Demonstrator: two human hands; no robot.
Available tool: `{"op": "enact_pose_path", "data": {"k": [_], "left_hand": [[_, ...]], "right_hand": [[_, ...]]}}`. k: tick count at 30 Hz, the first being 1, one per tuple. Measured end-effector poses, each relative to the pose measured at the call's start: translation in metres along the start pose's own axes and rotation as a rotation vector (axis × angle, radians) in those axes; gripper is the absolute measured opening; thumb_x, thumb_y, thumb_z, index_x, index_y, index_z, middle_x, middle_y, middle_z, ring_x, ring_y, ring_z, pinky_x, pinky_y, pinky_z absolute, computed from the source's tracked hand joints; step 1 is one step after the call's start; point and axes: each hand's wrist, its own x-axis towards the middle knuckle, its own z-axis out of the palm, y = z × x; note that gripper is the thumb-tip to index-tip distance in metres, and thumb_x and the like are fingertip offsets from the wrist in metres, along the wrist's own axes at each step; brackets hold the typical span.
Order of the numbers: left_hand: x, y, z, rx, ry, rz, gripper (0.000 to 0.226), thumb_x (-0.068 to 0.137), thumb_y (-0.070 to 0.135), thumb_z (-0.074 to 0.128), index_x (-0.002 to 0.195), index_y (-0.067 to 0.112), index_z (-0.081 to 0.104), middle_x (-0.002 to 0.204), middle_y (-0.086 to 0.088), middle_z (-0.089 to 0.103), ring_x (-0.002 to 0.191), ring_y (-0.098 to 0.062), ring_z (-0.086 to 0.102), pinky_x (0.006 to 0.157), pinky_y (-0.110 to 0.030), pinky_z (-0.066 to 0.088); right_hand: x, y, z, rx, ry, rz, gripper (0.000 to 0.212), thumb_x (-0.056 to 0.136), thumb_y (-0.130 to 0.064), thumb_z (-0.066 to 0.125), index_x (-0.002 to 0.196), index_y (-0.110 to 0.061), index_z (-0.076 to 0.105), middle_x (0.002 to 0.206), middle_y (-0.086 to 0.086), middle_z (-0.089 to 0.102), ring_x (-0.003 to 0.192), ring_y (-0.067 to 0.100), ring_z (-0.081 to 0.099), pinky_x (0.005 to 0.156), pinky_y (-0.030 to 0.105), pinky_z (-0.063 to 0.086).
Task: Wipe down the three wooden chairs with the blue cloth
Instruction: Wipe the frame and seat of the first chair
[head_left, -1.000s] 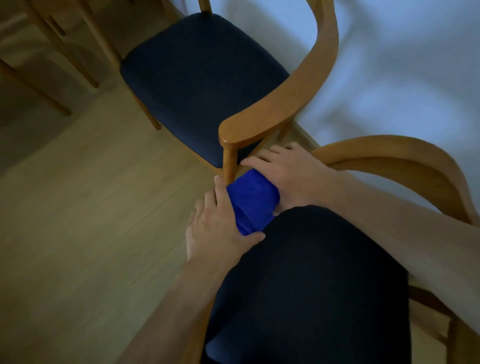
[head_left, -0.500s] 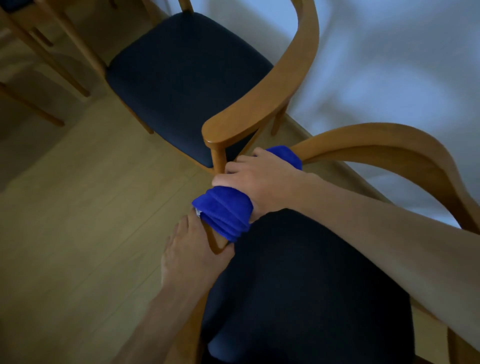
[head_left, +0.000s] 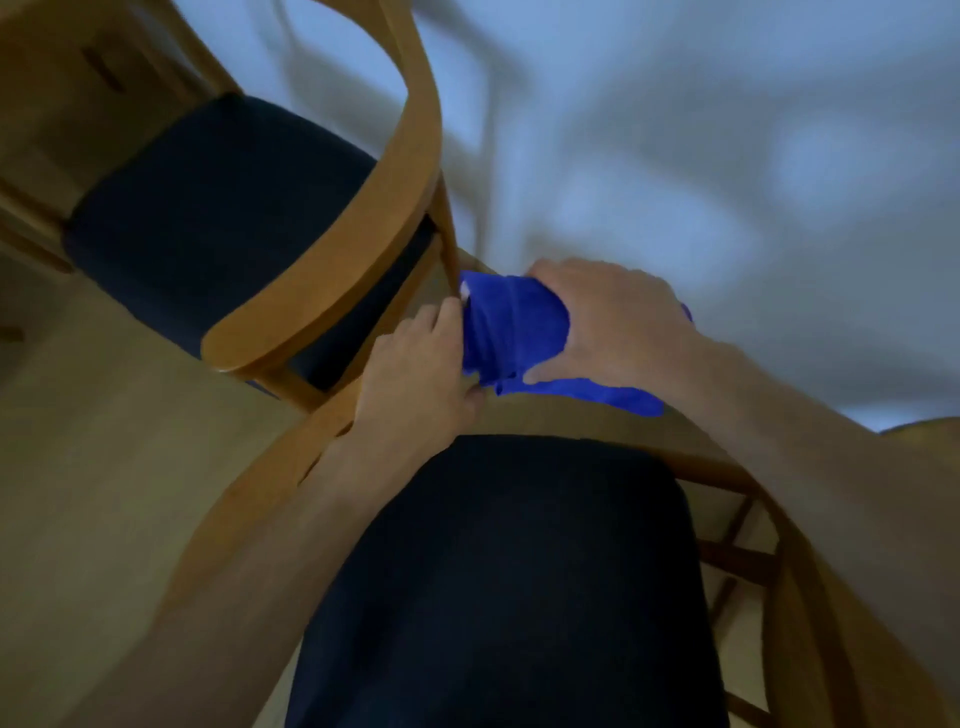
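Note:
The blue cloth (head_left: 514, 327) lies bunched on the curved wooden back rail of the near chair (head_left: 270, 488), which has a dark seat cushion. My right hand (head_left: 618, 322) presses down on the cloth and grips it. My left hand (head_left: 415, 369) rests on the same rail just left of the cloth, its fingers touching the cloth's edge. A second wooden chair (head_left: 332, 291) with a dark seat stands right behind, its armrest end close to my left hand. The view is blurred by motion.
A white wall (head_left: 727, 130) runs along the right behind both chairs. Light wooden floor (head_left: 104, 467) stretches out on the left. Wooden legs of more furniture (head_left: 31, 208) show at the far left edge.
My right hand has slid the cloth from the near chair's armrest end up along the curved back rail. My left hand has followed up the rail. The camera has moved closer.

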Motion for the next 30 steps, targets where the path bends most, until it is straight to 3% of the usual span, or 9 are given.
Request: {"op": "enact_pose_path", "data": {"k": [4, 9, 15, 18, 20, 26, 30], "left_hand": [[0.025, 0.040, 0.012, 0.028, 0.037, 0.162, 0.062, 0.073, 0.034, 0.072, 0.127, 0.023, 0.043, 0.117, 0.002, 0.051, 0.109, -0.021, 0.050, 0.092, -0.037, 0.036], [0.027, 0.037, 0.023, 0.120, 0.140, 0.205, 0.041, 0.076, 0.024, 0.070, 0.109, 0.018, 0.045, 0.101, -0.001, 0.049, 0.092, -0.022, 0.048, 0.082, -0.038, 0.035], [0.027, 0.039, 0.024, 0.180, 0.162, 0.210, 0.044, 0.072, 0.016, 0.070, 0.107, 0.016, 0.044, 0.100, -0.003, 0.048, 0.089, -0.023, 0.048, 0.081, -0.038, 0.036], [0.028, 0.039, 0.024, 0.192, 0.118, 0.199, 0.050, 0.076, 0.020, 0.069, 0.118, 0.014, 0.043, 0.109, -0.004, 0.048, 0.097, -0.022, 0.047, 0.084, -0.035, 0.035], [0.030, 0.039, 0.023, 0.201, 0.095, 0.186, 0.044, 0.079, 0.025, 0.066, 0.116, 0.014, 0.043, 0.107, -0.004, 0.047, 0.097, -0.021, 0.046, 0.082, -0.032, 0.032], [0.031, 0.035, 0.025, 0.179, 0.128, 0.219, 0.037, 0.075, 0.018, 0.067, 0.105, 0.015, 0.045, 0.097, -0.001, 0.046, 0.082, -0.013, 0.035, 0.071, -0.029, 0.028], [0.029, 0.032, 0.024, 0.185, 0.172, 0.256, 0.041, 0.070, 0.015, 0.070, 0.096, 0.018, 0.039, 0.090, 0.004, 0.035, 0.077, -0.013, 0.032, 0.069, -0.031, 0.027]], "right_hand": [[-0.051, 0.078, 0.020, 0.271, -0.054, 0.258, 0.073, 0.062, -0.056, 0.083, 0.118, -0.028, 0.047, 0.104, -0.006, 0.059, 0.094, 0.022, 0.056, 0.079, 0.041, 0.048], [-0.093, 0.111, 0.067, 0.430, -0.016, 0.463, 0.070, 0.069, -0.048, 0.083, 0.123, -0.022, 0.048, 0.109, 0.001, 0.064, 0.098, 0.027, 0.060, 0.083, 0.045, 0.050], [-0.053, 0.068, 0.041, 0.360, 0.147, 0.287, 0.069, 0.061, -0.048, 0.086, 0.115, -0.020, 0.053, 0.105, -0.003, 0.064, 0.092, 0.022, 0.059, 0.075, 0.032, 0.040], [-0.017, 0.031, 0.022, 0.143, 0.149, 0.095, 0.075, 0.058, -0.053, 0.085, 0.117, -0.023, 0.049, 0.106, -0.003, 0.061, 0.095, 0.025, 0.060, 0.076, 0.035, 0.044], [-0.004, 0.017, 0.018, 0.053, 0.134, 0.030, 0.079, 0.059, -0.055, 0.084, 0.121, -0.023, 0.047, 0.105, -0.003, 0.060, 0.093, 0.023, 0.059, 0.078, 0.038, 0.048], [-0.014, 0.031, 0.029, 0.178, 0.199, 0.052, 0.078, 0.059, -0.059, 0.082, 0.119, -0.023, 0.047, 0.103, -0.005, 0.059, 0.092, 0.018, 0.057, 0.078, 0.035, 0.049], [-0.048, 0.063, 0.050, 0.385, 0.225, 0.255, 0.069, 0.064, -0.051, 0.083, 0.115, -0.020, 0.048, 0.103, -0.004, 0.056, 0.091, 0.018, 0.053, 0.075, 0.034, 0.042]]}}
